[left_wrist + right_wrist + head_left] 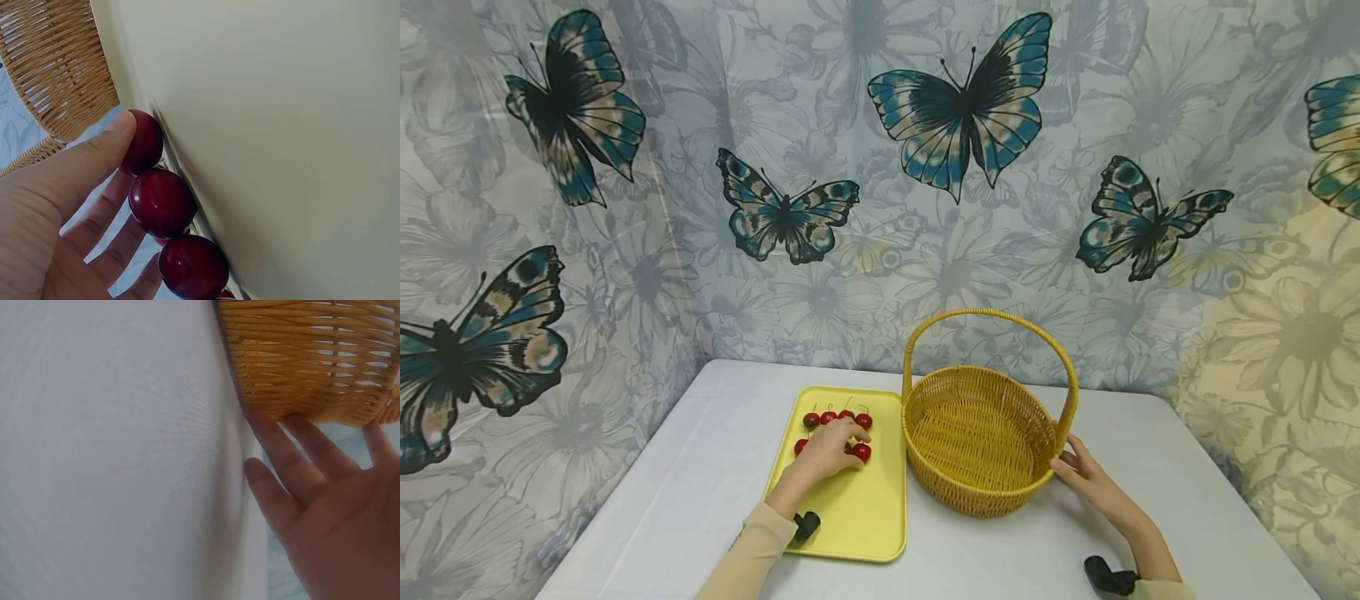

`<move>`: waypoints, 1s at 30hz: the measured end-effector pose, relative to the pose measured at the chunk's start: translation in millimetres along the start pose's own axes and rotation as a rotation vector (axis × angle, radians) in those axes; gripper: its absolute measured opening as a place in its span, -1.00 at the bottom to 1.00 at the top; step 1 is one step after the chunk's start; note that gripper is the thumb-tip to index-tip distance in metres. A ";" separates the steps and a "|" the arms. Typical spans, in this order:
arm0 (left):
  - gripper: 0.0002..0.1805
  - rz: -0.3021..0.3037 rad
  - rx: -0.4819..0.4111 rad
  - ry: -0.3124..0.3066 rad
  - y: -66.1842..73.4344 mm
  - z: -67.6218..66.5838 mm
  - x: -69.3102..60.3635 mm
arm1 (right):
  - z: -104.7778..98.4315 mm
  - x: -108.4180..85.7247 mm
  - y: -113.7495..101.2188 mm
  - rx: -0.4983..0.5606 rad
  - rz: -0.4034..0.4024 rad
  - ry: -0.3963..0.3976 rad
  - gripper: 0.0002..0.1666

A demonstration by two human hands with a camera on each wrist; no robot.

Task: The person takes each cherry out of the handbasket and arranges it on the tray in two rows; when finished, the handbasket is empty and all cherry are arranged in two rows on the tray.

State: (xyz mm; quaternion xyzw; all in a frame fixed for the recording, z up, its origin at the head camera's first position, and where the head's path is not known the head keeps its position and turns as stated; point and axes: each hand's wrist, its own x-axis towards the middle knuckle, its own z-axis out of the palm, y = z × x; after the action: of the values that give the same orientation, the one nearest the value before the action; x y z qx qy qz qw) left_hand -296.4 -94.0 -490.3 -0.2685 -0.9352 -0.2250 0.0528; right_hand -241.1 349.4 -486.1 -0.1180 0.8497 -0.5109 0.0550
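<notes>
In the head view, several dark red cherries (812, 421) with thin stems lie in two rows on a yellow tray (850, 525). My left hand (829, 454) reaches over the nearer row and hides part of it. Its thumb and a finger pinch the cherry (145, 142) at that row's right end; the finger's contact is hidden behind the fruit. Right of the tray stands a woven basket (973, 446) with a tall arched handle. Against the basket's right side rests my right hand (1086, 477); its fingers (312, 440) extend and touch the weave low down.
The tray and basket stand close together on a white-covered table (662, 500). A cloth backdrop (820, 317) with printed butterflies and flowers hangs behind the table and along both sides. Small black devices (1108, 577) are worn on both wrists.
</notes>
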 end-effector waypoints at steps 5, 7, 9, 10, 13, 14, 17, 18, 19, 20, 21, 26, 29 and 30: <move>-0.62 -0.013 -0.001 0.002 -0.1 -2.9 -1.9 | -0.5 1.5 2.9 0.030 -0.028 -0.011 -0.23; -0.62 -0.012 -0.004 0.003 0.2 -4.3 -2.8 | -1.1 1.9 4.8 0.034 -0.049 -0.016 -0.23; -0.63 -0.010 -0.009 0.006 0.7 -6.2 -3.7 | -2.2 2.3 6.7 0.035 -0.071 -0.017 -0.24; -0.64 -0.008 -0.011 0.006 0.9 -7.1 -4.0 | -3.0 2.2 7.5 0.030 -0.077 -0.016 -0.24; -0.64 -0.005 -0.019 0.013 0.9 -10.3 -5.4 | -5.4 0.9 7.9 -0.009 -0.068 -0.004 -0.24; -0.64 -0.002 -0.030 0.019 1.1 -12.3 -6.2 | -6.3 0.1 7.3 -0.025 -0.052 0.002 -0.24; -0.63 -0.008 -0.050 0.035 -0.3 -18.2 -8.6 | -9.5 -3.8 5.0 -0.072 -0.027 0.017 -0.22; -0.62 -0.011 -0.064 0.041 -1.0 -20.8 -9.6 | -10.8 -5.1 5.1 -0.089 -0.034 0.026 -0.22; -0.63 -0.017 -0.077 0.048 -1.9 -23.1 -10.3 | -11.9 -6.3 5.1 -0.098 -0.041 0.035 -0.22; -0.63 -0.022 -0.096 0.054 -2.8 -25.5 -11.2 | -12.9 -7.6 5.4 -0.105 -0.059 0.043 -0.22; -0.64 -0.029 -0.105 0.060 -3.8 -27.7 -12.0 | -14.2 -8.7 6.1 -0.113 -0.082 0.051 -0.22; -0.67 -0.049 -0.113 0.119 -10.9 -36.9 -16.9 | -20.5 -12.9 6.0 -0.168 -0.112 0.086 -0.21; -0.66 -0.055 -0.095 0.169 -16.7 -41.4 -20.0 | -26.8 -14.4 4.6 -0.206 -0.113 0.094 -0.20; -0.65 -0.059 -0.087 0.186 -18.7 -43.0 -20.8 | -29.5 -15.0 4.4 -0.217 -0.114 0.094 -0.19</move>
State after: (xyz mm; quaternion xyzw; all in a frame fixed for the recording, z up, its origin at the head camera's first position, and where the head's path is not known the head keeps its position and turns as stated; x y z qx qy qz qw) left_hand -289.5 -137.4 -463.8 -0.2210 -0.9230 -0.2909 0.1210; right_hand -233.5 380.5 -476.5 -0.1476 0.8935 -0.4232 -0.0271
